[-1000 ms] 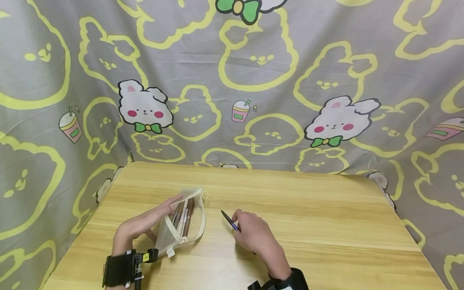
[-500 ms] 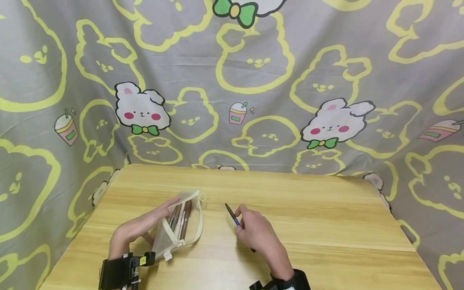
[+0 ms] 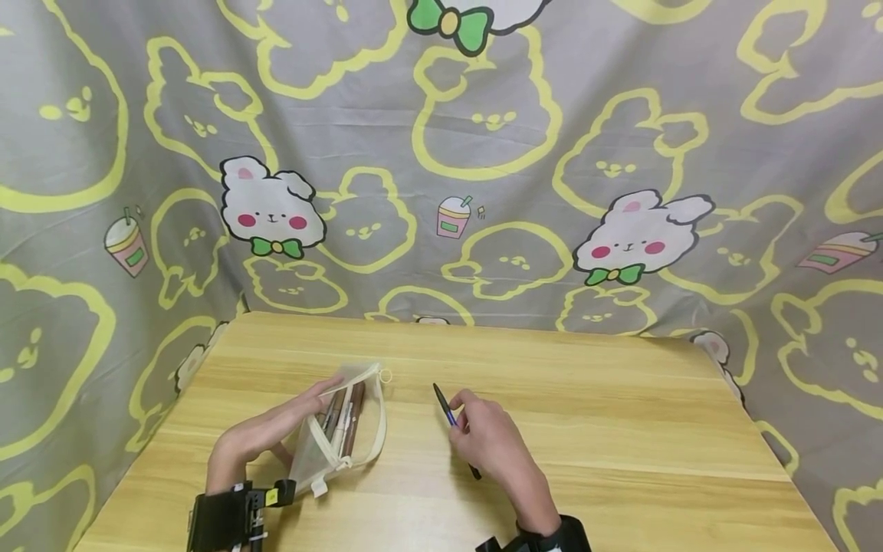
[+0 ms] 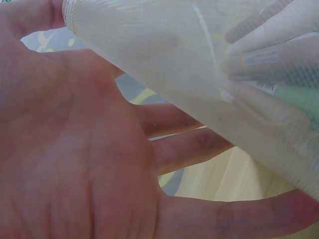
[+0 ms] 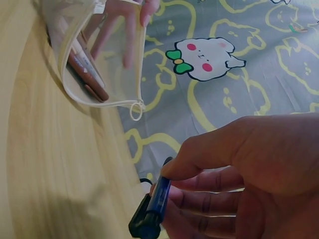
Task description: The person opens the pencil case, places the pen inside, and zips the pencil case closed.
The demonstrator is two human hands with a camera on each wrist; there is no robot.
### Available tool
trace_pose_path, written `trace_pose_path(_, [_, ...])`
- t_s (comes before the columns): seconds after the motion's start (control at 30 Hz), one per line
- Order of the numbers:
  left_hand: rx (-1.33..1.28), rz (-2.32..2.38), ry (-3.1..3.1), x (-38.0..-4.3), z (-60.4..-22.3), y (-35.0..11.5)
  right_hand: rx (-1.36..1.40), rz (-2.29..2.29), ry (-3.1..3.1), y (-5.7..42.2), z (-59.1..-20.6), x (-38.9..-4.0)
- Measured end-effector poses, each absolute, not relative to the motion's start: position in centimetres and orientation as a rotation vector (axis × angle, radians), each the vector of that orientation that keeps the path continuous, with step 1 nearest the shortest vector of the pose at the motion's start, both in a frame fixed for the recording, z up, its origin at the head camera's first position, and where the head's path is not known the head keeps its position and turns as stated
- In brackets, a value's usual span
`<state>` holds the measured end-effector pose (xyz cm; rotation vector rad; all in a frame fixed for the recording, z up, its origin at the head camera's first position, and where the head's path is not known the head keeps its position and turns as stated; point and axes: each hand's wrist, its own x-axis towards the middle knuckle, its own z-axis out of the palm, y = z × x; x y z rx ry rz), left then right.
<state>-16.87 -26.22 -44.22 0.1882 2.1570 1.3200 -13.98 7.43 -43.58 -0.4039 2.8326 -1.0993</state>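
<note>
In the head view a translucent zip pencil pouch (image 3: 312, 461) stands tilted on the table at the left, its cream-zipped mouth gaping toward the right. Several pens and markers (image 3: 350, 422), brown, white and dark, lie inside. My left hand (image 3: 286, 418) holds it from the far left; thumb at its edge and fingers behind the see-through side show in the left wrist view. To the right of the mouth, my right hand (image 3: 491, 437) pinches a dark pen with a blue band (image 3: 444, 405) between thumb and fingers. Its clip end (image 5: 144, 224) points toward the right wrist camera.
The wooden table (image 3: 621, 429) spreads out to the right and behind both hands. A grey curtain (image 3: 386, 123) with yellow outlines and white rabbits hangs around its back and sides. A ring pull (image 3: 385, 376) hangs at the pouch zip's far end.
My right hand has shifted slightly away from the pouch, and the pen has turned steeper, with more of its rear end showing below the hand. The left hand keeps its hold on the pouch.
</note>
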Motion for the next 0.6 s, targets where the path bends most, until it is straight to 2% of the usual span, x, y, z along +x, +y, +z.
trace_pose_path(0.6, [0.197,1.313,2.140,-16.7,-44.2,-26.8,-0.501,-1.207,2.795,5.0,-45.2,-14.4])
